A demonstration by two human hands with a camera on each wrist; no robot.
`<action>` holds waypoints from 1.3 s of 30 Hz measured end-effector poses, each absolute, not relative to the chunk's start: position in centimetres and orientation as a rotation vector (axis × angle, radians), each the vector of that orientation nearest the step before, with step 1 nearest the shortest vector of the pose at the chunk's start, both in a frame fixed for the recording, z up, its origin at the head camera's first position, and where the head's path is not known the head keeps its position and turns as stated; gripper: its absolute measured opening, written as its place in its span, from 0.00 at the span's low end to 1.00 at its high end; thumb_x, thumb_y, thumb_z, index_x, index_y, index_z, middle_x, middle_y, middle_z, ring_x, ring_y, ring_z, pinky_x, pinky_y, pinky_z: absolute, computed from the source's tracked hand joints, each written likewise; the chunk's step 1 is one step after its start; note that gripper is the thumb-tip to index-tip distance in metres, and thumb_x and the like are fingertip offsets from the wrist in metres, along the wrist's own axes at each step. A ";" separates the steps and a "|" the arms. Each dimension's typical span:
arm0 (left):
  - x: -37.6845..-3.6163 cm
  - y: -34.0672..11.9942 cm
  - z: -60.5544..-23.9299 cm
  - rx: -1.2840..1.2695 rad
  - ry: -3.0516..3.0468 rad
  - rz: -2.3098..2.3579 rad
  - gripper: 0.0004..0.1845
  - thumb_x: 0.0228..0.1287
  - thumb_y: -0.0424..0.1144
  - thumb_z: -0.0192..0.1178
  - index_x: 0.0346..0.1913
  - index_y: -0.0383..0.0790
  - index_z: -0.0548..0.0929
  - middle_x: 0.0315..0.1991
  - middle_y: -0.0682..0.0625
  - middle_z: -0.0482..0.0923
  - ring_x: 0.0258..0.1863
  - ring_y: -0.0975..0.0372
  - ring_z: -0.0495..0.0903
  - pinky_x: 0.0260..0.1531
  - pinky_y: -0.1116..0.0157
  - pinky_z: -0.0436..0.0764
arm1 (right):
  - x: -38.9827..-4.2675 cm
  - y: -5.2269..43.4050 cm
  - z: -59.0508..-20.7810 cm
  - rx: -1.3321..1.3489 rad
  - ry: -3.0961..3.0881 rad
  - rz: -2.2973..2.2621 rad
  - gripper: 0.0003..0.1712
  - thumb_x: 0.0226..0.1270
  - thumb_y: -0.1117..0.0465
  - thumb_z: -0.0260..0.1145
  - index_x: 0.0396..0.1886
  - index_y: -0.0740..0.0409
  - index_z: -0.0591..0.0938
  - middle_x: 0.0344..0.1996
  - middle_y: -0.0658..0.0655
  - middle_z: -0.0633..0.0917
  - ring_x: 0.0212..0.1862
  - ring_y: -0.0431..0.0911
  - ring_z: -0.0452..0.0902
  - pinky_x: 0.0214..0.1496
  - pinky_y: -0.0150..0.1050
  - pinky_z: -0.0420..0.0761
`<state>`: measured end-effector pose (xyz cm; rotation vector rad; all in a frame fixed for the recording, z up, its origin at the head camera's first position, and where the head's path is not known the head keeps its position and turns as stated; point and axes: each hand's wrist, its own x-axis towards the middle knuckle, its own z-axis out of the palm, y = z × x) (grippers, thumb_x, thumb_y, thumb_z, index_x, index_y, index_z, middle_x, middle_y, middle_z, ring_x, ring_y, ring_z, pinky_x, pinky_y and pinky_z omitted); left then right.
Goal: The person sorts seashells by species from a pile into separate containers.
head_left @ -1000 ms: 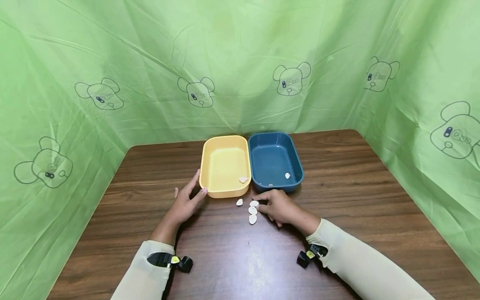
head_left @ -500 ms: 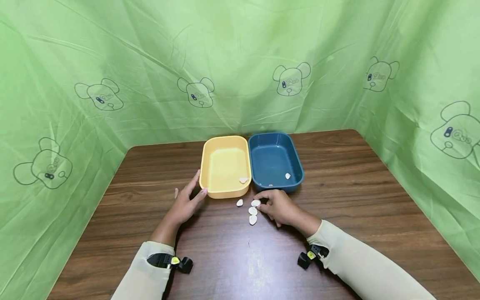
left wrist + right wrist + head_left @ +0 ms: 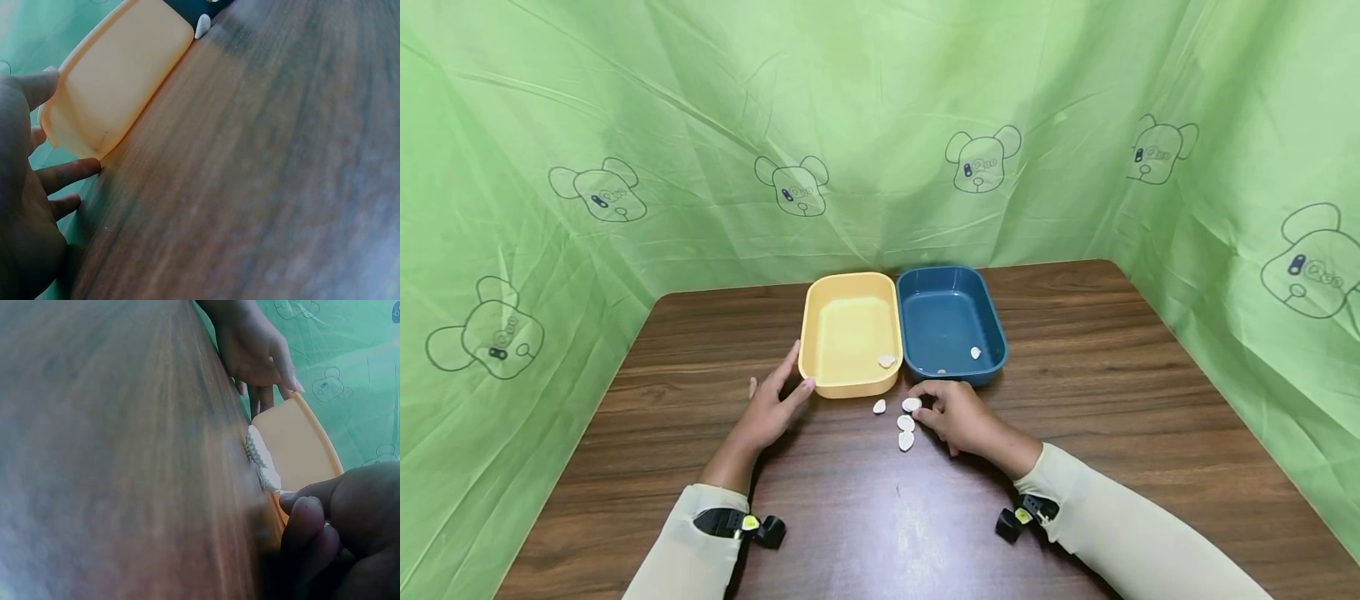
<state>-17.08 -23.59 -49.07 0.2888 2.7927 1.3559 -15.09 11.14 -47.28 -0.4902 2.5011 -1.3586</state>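
Observation:
My right hand (image 3: 958,414) pinches a small white shell-like piece (image 3: 911,405) between thumb and index finger, low over the table. Just below it, two more white pieces (image 3: 906,423) lie in a short column; their ridged edges show in the right wrist view. Another white piece (image 3: 879,407) sits alone to the left, near the yellow tray (image 3: 850,389). My left hand (image 3: 767,410) rests spread against the near left corner of that tray, thumb at the rim and fingers along the side. In the left wrist view its fingers (image 3: 69,175) look fairly straight.
Right of the yellow tray, touching it, stands a blue tray (image 3: 951,321). Inside the yellow one lies a white piece (image 3: 887,361); another white piece (image 3: 975,352) is in the blue one. A green printed curtain (image 3: 880,125) encloses the wooden table (image 3: 1112,375) on three sides.
The pinched white piece has shifted slightly right and away from the column, along with my right fingers. My left hand and both trays stay in place.

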 end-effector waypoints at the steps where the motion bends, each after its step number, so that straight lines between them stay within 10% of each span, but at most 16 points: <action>1: -17.1 -23.6 -49.1 0.290 2.794 1.356 0.41 0.86 0.57 0.54 0.91 0.62 0.48 0.89 0.47 0.55 0.89 0.41 0.53 0.76 0.22 0.21 | -15.0 11.1 -47.3 -0.497 2.511 -1.355 0.11 0.77 0.68 0.70 0.55 0.57 0.88 0.08 0.45 0.71 0.05 0.36 0.67 0.08 0.38 0.72; 14: -17.0 -23.8 -49.0 0.290 2.793 1.366 0.41 0.86 0.56 0.55 0.91 0.59 0.48 0.89 0.46 0.55 0.89 0.40 0.53 0.76 0.22 0.21 | -14.5 10.4 -47.1 -0.640 2.670 -1.381 0.12 0.74 0.69 0.72 0.54 0.58 0.90 0.14 0.44 0.79 0.12 0.30 0.67 0.18 0.29 0.69; 22: -17.0 -23.8 -49.0 0.291 2.799 1.356 0.41 0.86 0.57 0.55 0.91 0.59 0.48 0.89 0.46 0.55 0.88 0.40 0.54 0.76 0.22 0.21 | -14.2 10.1 -46.8 -0.718 2.627 -1.503 0.14 0.72 0.71 0.73 0.56 0.64 0.90 0.41 0.60 0.95 0.32 0.30 0.82 0.32 0.27 0.80; 32: -16.9 -24.0 -49.1 0.288 2.799 1.356 0.42 0.86 0.57 0.55 0.91 0.58 0.48 0.89 0.46 0.55 0.88 0.40 0.54 0.76 0.21 0.22 | -14.0 9.4 -45.6 -0.759 2.662 -1.542 0.13 0.70 0.68 0.77 0.53 0.61 0.90 0.13 0.42 0.75 0.16 0.28 0.65 0.19 0.27 0.64; 39: -17.0 -23.8 -49.3 0.292 2.800 1.360 0.41 0.86 0.57 0.55 0.91 0.61 0.48 0.89 0.47 0.55 0.89 0.41 0.53 0.76 0.22 0.22 | -14.5 8.9 -44.5 -0.777 2.665 -1.621 0.12 0.68 0.69 0.78 0.50 0.60 0.90 0.11 0.40 0.67 0.14 0.26 0.57 0.18 0.27 0.58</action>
